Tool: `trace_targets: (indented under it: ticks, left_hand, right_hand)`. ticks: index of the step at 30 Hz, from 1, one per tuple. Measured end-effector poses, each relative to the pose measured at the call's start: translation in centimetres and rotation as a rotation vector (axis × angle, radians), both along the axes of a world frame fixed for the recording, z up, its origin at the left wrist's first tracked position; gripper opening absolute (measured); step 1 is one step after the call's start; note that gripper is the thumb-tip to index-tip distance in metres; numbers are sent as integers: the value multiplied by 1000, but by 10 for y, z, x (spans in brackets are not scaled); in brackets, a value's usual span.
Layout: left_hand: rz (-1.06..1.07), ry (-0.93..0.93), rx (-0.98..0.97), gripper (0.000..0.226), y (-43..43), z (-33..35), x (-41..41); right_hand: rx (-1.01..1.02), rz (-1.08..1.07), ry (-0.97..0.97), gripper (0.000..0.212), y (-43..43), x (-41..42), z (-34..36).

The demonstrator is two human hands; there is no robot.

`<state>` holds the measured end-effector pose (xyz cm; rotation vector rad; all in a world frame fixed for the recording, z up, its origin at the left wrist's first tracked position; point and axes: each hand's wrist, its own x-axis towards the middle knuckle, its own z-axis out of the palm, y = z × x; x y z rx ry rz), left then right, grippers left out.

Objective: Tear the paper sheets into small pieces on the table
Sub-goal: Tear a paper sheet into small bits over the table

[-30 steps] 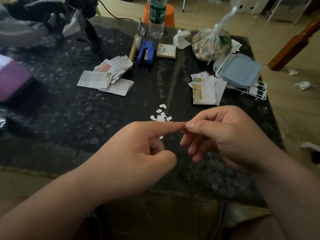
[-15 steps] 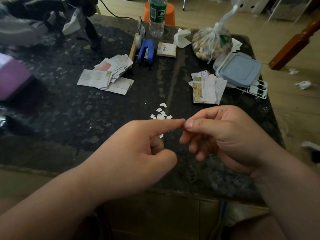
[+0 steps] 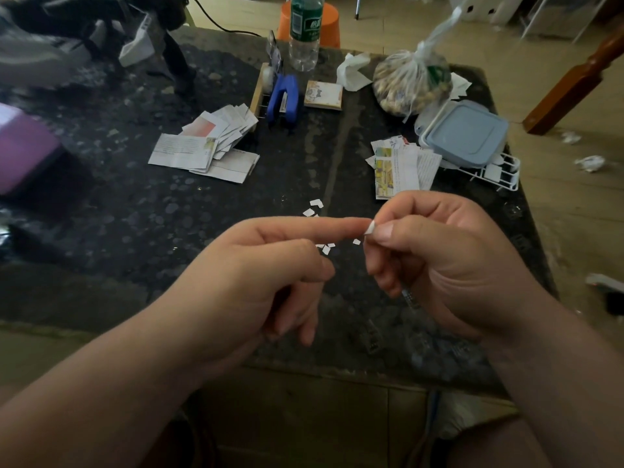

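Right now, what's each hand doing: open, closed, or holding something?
Left hand: one straight finger touches the paper scrap; grip cannot be told.
Right hand: pinches the paper scrap.

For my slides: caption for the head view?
Right hand pinches a scrap beside the left hand, above torn bits on the table.

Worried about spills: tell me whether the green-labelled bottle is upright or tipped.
Upright: the bottle stands on its base behind the blue stapler; cap out of frame.
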<state>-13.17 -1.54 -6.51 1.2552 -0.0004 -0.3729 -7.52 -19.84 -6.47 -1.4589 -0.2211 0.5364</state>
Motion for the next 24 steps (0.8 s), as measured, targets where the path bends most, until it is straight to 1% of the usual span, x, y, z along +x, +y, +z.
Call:
trace_targets:
  ticks: [5, 14, 16, 17, 20, 22, 24]
  left_hand:
    - [12, 61, -164, 44, -4, -1, -1]
    - [-19, 198, -358, 49, -6, 1, -3]
    - [20, 176, -298, 49, -7, 0, -3]
    - [51, 146, -222, 49, -7, -1, -3]
    - [118, 41, 109, 51, -7, -4, -4]
    - [121, -12, 233, 54, -6, -4, -4]
    - [108, -58, 294, 57, -7, -2, -5]
  right_hand:
    - [61, 4, -6, 19, 0, 0, 0]
    - [106, -5, -3, 22, 0, -1, -3]
    - [103, -25, -4, 19, 1, -1, -5]
    - [99, -36, -8, 18, 1, -1, -5]
    - [103, -60, -28, 13, 1, -1, -6]
    - [46, -96, -73, 18, 1, -2, -6]
    - [-59, -139, -126, 17, 1, -3, -7]
